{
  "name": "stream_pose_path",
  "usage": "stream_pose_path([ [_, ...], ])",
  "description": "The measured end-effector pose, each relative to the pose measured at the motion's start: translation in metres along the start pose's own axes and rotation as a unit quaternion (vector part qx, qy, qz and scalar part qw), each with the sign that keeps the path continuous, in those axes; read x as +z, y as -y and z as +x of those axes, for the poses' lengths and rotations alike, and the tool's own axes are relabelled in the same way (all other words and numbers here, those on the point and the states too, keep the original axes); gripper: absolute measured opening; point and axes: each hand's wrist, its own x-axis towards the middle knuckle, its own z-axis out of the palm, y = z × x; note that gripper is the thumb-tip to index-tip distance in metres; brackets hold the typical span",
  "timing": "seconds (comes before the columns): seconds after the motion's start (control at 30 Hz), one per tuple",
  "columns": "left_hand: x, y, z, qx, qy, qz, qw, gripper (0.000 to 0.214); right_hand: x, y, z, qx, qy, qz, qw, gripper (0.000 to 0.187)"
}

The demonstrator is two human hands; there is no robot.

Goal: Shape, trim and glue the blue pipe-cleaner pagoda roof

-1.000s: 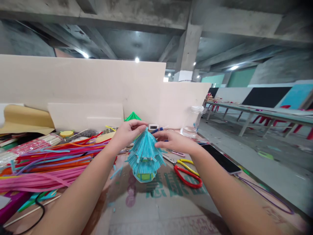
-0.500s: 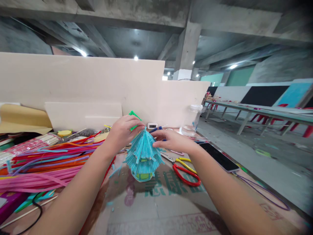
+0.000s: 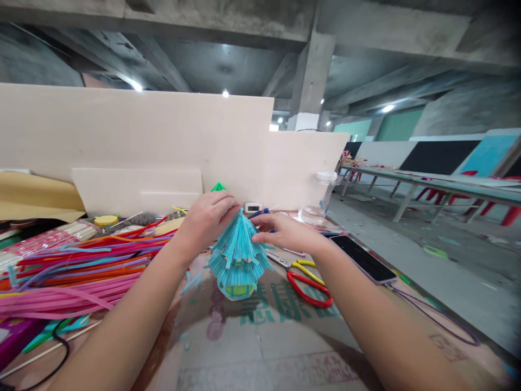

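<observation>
A small tiered tower made of light blue pipe cleaners (image 3: 238, 255) stands on the cardboard-covered table (image 3: 260, 347), with a green-yellow base showing underneath. My left hand (image 3: 207, 217) pinches its pointed top from the left. My right hand (image 3: 280, 231) presses its fingertips against the upper roof from the right. Both hands are closed on the tower.
A big heap of pink, red, orange and blue pipe cleaners (image 3: 77, 271) lies at the left. Red-handled scissors (image 3: 307, 288) and yellow-handled pliers (image 3: 301, 264) lie right of the tower. A phone (image 3: 362, 258) with a cable, a clear jar (image 3: 319, 198) and white boards (image 3: 138, 138) stand behind.
My left hand has shifted slightly around the tower's tip; the tower has turned and tilted a little. My right hand stays on the upper roof.
</observation>
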Motion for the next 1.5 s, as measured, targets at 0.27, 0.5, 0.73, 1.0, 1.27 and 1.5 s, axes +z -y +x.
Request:
stream_pose_path([
  [0.27, -0.008, 0.0, 0.004, -0.204, 0.086, -0.23, 0.948, 0.035, 0.003, 0.001, 0.0, 0.013, -0.028, -0.018, 0.999, 0.036],
  [0.5, 0.003, 0.001, 0.002, -0.245, 0.103, -0.342, 0.901, 0.041, 0.003, -0.006, 0.001, -0.002, -0.02, -0.001, 1.0, 0.039],
  [0.73, 0.01, 0.006, 0.0, -0.255, 0.073, -0.354, 0.897, 0.04, 0.007, -0.007, 0.003, -0.011, -0.019, 0.018, 1.0, 0.042],
  [1.0, -0.024, 0.024, -0.007, -0.259, 0.239, -0.3, 0.886, 0.052, -0.023, -0.029, -0.008, 0.041, -0.062, 0.017, 0.997, 0.044],
  [1.27, -0.035, -0.002, -0.008, -0.231, 0.303, -0.191, 0.905, 0.071, -0.021, -0.027, -0.012, 0.036, -0.028, -0.036, 0.998, 0.053],
  [1.5, -0.025, 0.015, -0.016, -0.23, 0.276, -0.325, 0.875, 0.056, 0.004, -0.022, -0.001, -0.05, 0.052, 0.057, 0.996, 0.068],
])
